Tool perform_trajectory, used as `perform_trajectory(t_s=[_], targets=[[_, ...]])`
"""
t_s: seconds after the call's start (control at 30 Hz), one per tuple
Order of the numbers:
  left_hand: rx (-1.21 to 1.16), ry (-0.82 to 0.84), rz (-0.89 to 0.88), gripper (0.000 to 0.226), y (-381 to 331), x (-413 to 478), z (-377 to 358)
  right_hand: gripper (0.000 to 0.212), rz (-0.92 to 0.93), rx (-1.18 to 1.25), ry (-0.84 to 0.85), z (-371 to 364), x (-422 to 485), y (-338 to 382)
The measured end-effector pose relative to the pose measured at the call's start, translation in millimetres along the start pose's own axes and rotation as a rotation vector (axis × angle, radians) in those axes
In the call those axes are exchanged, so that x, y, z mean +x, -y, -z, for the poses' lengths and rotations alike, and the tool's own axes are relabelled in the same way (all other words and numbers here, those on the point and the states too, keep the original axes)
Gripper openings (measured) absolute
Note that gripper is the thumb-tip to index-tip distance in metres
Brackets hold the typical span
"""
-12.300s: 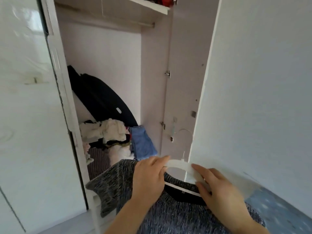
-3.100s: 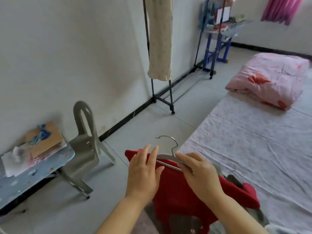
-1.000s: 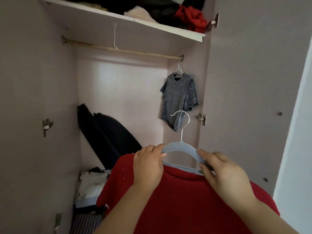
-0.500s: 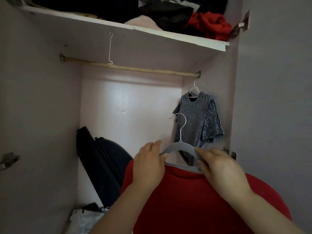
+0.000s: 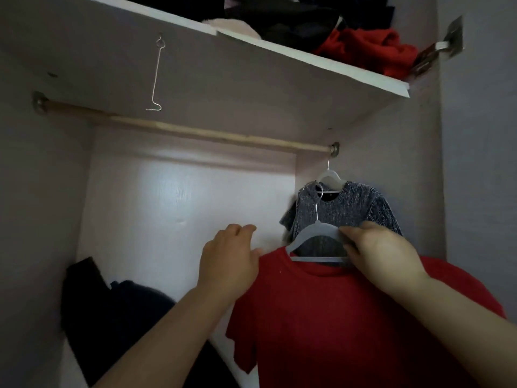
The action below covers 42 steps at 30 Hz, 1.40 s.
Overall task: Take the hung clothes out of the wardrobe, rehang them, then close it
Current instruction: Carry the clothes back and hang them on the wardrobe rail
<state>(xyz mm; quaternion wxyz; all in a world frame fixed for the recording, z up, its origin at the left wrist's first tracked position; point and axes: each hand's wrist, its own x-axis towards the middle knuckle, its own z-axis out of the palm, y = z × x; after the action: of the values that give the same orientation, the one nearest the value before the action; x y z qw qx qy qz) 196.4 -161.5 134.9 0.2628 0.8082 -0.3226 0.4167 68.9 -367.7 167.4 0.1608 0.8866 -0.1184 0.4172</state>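
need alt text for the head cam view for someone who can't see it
Two bare hands lift a red shirt on a grey hanger toward a wooden rail inside an open wardrobe; the right hand grips the hanger, the left hand is at the shirt's shoulder. A grey top already hangs at the rail's right end, below a shelf piled with clothes.

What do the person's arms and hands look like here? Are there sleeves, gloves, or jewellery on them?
Both forearms are bare up to the bottom edge of the picture, so no sleeves show. The left hand and the right hand wear no gloves. No ring, watch or bracelet is visible on the fingers or wrists that show. The light is dim, so very small details cannot be ruled out.
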Motion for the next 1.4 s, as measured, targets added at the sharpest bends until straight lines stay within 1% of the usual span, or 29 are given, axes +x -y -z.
perform_trajectory(t_s=[0.1, 0.27, 0.33, 0.47, 0.53, 0.67, 0.73, 0.8, 1.0, 1.17, 1.33, 1.4], targets=[[0.011, 0.004, -0.005, 0.048, 22, 20, -13, 0.019, -0.038, -0.031, 0.001, -11, 36, -5], [0.039, -0.001, -0.014, 0.048, 42, 49, -36, 0.016, -0.077, -0.109, -0.074, -28, 99, -18], [0.059, -0.020, -0.016, 0.049, 49, 62, -44, 0.017, -0.106, -0.134, -0.080, -33, 123, -22], [0.094, -0.054, -0.007, 0.049, 57, 89, -60, 0.017, -0.180, -0.103, -0.107, -40, 167, -36], [0.115, -0.075, -0.006, 0.049, 57, 103, -68, 0.019, -0.215, -0.088, -0.096, -43, 187, -43], [0.141, -0.110, -0.004, 0.049, 53, 126, -84, 0.027, -0.281, -0.030, -0.009, -51, 225, -54], [0.142, -0.120, -0.007, 0.050, 51, 135, -93, 0.030, -0.277, -0.050, -0.032, -61, 237, -60], [0.141, -0.126, -0.004, 0.050, 51, 142, -101, 0.029, -0.270, -0.065, -0.054, -72, 246, -65], [0.161, -0.143, -0.012, 0.050, 56, 152, -117, 0.027, -0.243, -0.041, -0.027, -100, 260, -65], [0.174, -0.119, 0.003, 0.050, 60, 149, -126, 0.024, -0.193, -0.071, -0.078, -114, 254, -65], [0.176, -0.091, 0.014, 0.051, 56, 143, -130, 0.028, -0.185, -0.102, -0.124, -118, 234, -60], [0.160, -0.080, 0.012, 0.051, 53, 140, -128, 0.032, -0.154, -0.156, -0.144, -118, 226, -58]])
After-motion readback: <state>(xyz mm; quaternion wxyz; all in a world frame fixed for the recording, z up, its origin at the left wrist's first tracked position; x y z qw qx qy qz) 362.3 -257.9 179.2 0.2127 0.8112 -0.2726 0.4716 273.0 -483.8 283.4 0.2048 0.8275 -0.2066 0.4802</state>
